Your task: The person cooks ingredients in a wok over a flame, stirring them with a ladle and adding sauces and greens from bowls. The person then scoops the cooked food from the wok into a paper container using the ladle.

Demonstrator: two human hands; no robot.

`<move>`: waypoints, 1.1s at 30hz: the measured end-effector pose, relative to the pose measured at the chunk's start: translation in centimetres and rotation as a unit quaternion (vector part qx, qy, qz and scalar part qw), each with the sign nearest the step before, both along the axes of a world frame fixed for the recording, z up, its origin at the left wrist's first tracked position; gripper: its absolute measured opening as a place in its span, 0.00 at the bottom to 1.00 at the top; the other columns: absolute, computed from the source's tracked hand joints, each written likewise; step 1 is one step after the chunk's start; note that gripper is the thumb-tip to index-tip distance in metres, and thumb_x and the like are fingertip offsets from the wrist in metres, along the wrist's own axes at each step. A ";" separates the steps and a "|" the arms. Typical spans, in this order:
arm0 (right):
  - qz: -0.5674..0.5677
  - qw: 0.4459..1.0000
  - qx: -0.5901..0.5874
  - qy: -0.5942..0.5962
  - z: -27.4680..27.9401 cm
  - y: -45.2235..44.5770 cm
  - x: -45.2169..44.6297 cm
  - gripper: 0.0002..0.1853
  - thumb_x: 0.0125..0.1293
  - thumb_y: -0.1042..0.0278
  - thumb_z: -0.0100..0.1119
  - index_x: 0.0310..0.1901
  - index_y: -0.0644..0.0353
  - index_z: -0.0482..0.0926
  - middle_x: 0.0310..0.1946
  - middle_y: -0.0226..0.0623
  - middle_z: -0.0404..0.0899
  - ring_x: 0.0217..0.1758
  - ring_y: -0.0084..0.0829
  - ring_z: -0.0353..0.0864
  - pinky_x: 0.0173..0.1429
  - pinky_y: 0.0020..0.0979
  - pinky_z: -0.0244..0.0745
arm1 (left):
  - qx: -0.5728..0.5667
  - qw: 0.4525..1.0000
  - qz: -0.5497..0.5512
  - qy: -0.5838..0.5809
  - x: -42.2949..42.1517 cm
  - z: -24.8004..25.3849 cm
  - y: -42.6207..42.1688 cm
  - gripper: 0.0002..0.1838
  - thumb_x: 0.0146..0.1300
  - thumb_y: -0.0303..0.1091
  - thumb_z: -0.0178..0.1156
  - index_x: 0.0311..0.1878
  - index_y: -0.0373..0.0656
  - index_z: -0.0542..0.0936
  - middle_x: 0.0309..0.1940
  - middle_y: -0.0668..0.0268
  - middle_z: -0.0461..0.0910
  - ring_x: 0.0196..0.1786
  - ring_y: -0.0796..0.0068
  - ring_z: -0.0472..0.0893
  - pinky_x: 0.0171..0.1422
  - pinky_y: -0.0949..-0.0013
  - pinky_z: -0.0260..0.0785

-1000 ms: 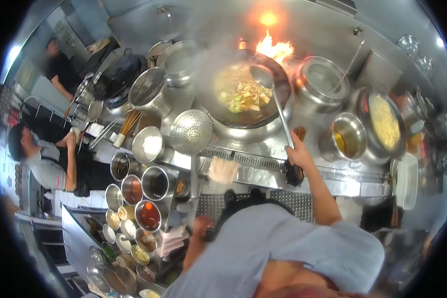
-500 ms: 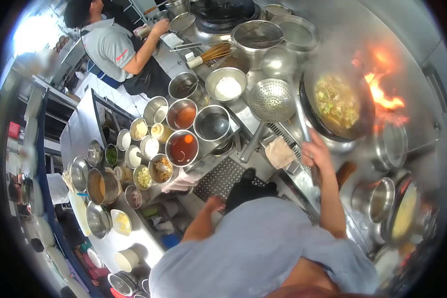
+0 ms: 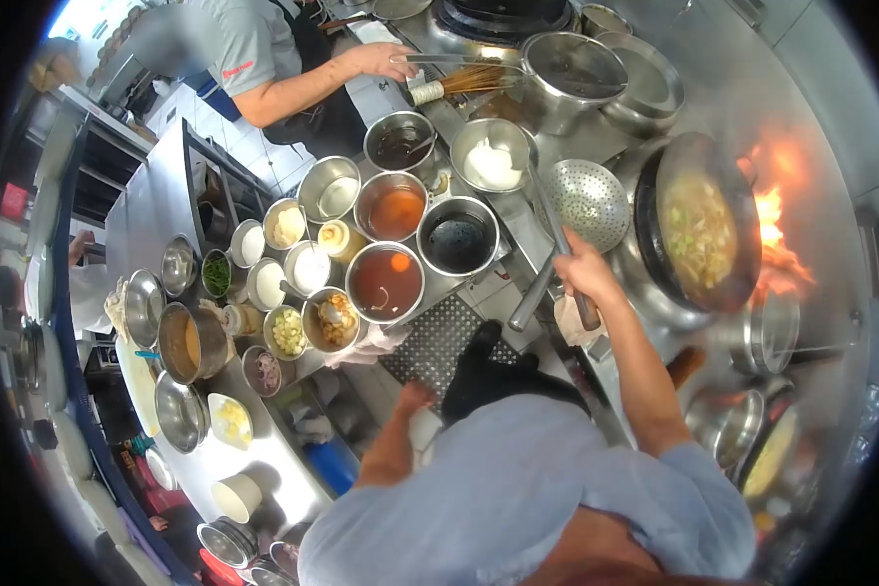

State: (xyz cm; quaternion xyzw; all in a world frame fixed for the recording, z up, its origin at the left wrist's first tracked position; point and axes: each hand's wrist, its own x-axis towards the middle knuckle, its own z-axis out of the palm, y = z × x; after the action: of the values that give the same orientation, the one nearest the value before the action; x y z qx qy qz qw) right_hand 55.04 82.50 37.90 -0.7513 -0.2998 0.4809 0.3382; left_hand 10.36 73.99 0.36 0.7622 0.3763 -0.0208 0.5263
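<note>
My right hand (image 3: 583,266) is closed round the long handle of a metal ladle (image 3: 553,210). The ladle's far end reaches the rim of a steel bowl (image 3: 464,161) with white powder in it; its cup is hard to make out there. Under the handle lies a perforated skimmer (image 3: 586,200), its own handle pointing toward me. To the right, a wok (image 3: 698,166) holds chopped vegetables in a yellowish broth, with flames (image 3: 776,230) beside it. My left hand (image 3: 415,396) hangs low by my body, away from the pots, its fingers unclear.
Pots of dark liquid (image 3: 459,241), red sauce (image 3: 385,281) and orange sauce (image 3: 393,207) stand on the left counter among several small containers. A folded cloth (image 3: 578,322) lies near the stove edge. At the top, a co-worker's hand (image 3: 386,61) is by a long metal handle (image 3: 439,59).
My right hand has moved with the ladle from the wok left to the white powder bowl. The view has shifted, and the co-worker's arm now reaches toward the long metal handle.
</note>
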 end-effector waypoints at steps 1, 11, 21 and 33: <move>-0.002 1.000 0.000 -0.001 0.1 0.0 0.3 0.39 0.59 0.74 0.52 0.73 0.64 0.53 0.23 0.35 0.73 0.15 0.25 0.69 0.22 0.29 0.66 | 0.021 0.999 0.006 -0.030 -0.5 -0.3 0.0 0.07 0.59 0.35 0.59 0.31 0.44 0.83 0.25 0.68 0.80 0.25 0.78 0.76 0.29 0.71 0.67; -0.098 0.921 0.086 0.366 3.0 -3.2 2.6 0.21 0.64 0.77 0.53 0.58 0.61 0.64 0.21 0.28 0.66 0.16 0.18 0.62 0.21 0.24 0.59 | 0.028 0.989 -0.077 0.123 1.6 -0.9 2.9 0.11 0.52 0.46 0.61 0.36 0.56 0.84 0.35 0.67 0.82 0.41 0.64 0.82 0.41 0.59 0.74; -0.110 0.684 0.236 0.682 2.3 -12.5 6.9 0.17 0.71 0.72 0.44 0.60 0.55 0.70 0.19 0.20 0.63 0.12 0.12 0.59 0.20 0.19 0.58 | -0.012 0.967 -0.240 0.086 6.8 -1.1 6.1 0.13 0.58 0.48 0.57 0.43 0.56 0.83 0.35 0.67 0.83 0.34 0.63 0.82 0.36 0.58 0.74; -0.395 0.855 0.257 0.215 9.6 -30.9 10.3 0.30 0.62 0.77 0.49 0.69 0.62 0.62 0.17 0.23 0.62 0.12 0.15 0.60 0.16 0.20 0.55 | -0.218 0.956 -0.014 0.197 16.0 10.4 5.7 0.14 0.70 0.36 0.48 0.44 0.37 0.79 0.30 0.60 0.80 0.26 0.70 0.79 0.26 0.68 0.70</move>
State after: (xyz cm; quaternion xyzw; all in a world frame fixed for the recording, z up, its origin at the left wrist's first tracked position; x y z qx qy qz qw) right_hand 65.37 51.56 47.46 -0.5708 -0.0103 0.3627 0.7366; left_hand 26.39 79.70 10.78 0.6150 0.4482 -0.2589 0.5949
